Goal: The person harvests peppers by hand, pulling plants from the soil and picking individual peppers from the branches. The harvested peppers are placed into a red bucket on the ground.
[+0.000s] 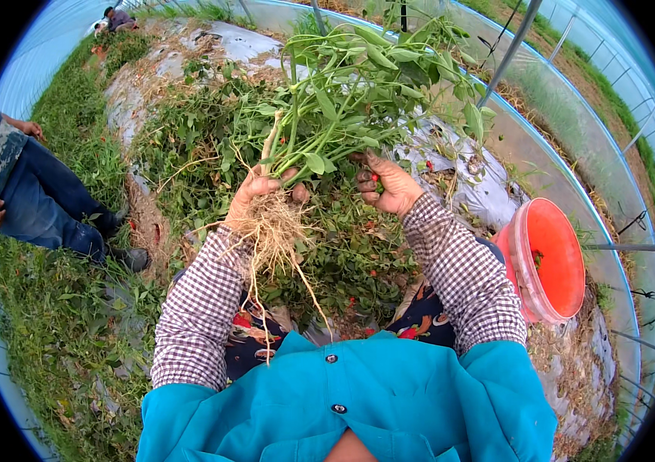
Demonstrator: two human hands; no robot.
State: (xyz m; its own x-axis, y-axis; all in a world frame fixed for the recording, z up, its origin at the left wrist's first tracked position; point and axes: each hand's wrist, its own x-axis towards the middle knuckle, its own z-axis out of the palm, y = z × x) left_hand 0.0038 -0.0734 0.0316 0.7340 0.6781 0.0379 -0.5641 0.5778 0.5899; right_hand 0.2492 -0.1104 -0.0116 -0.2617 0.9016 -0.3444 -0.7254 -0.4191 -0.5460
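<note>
1. Fingers of the left hand (254, 192) are wrapped narrow around the stem base of an uprooted pepper plant (343, 92), at frame centre. Fingers of the right hand (389, 185) are curled partly closed, cupping small red peppers (376, 178) against the palm, just right of centre.
2. The plant runs from the left fist up into the upper centre of the frame. Its pale root clump (273, 231) hangs below the fist, over the left checked sleeve.
3. Relation: the stems pass through the left grip and fan out above both hands. The right fingertips sit touching or just beside the lowest foliage; exact contact cannot be told.
4. Judgement on technique: hold the plant steady at the stem base, as shown, and keep the foliage tilted toward the picking hand. Pinch each pod at its stalk rather than tearing leaves. Empty the palm before it overfills, or pods may drop into the litter below.
5. A red bucket (547, 258) stands at the right of the frame, near the right elbow and well apart from the hand.
6. Pulled green plants (189, 138) lie heaped on the ground behind the hands.
7. Another person in jeans (42, 200) crouches at the left edge, on grass.
</note>
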